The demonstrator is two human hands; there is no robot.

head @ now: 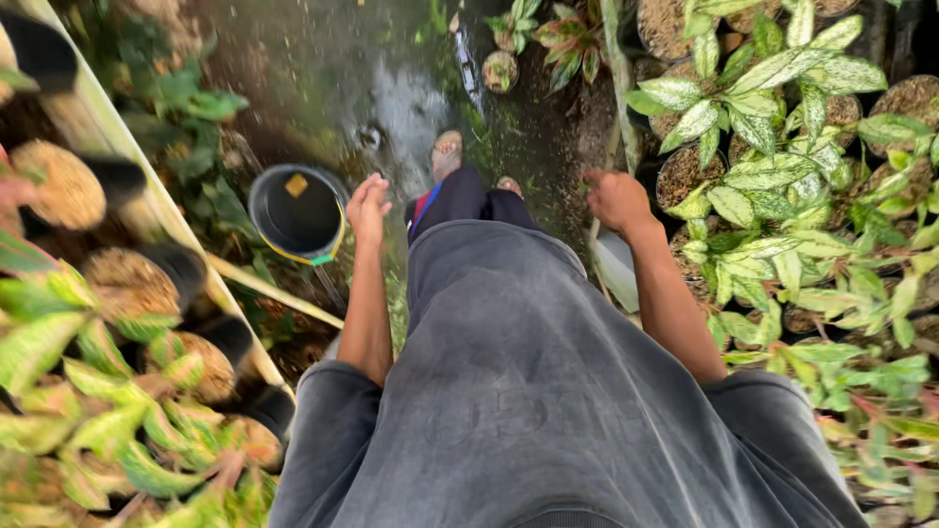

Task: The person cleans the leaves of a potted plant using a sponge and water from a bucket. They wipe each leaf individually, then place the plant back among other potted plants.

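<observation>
Head view: we look straight down our grey shirt at a wet path between rows of potted plants, and the thing nearest our hands is the black bucket (297,212) with a yellow rim, standing upright on the ground with its round mouth facing up, so it shows no long axis. Our left hand (368,208) hangs just beside the bucket's rim, on the side toward our legs, fingers loosely curled and holding nothing. Our right hand (616,199) is well apart from the bucket, across our legs beside the variegated green plants (773,117), closed in a loose fist, and we cannot tell whether it grips anything.
</observation>
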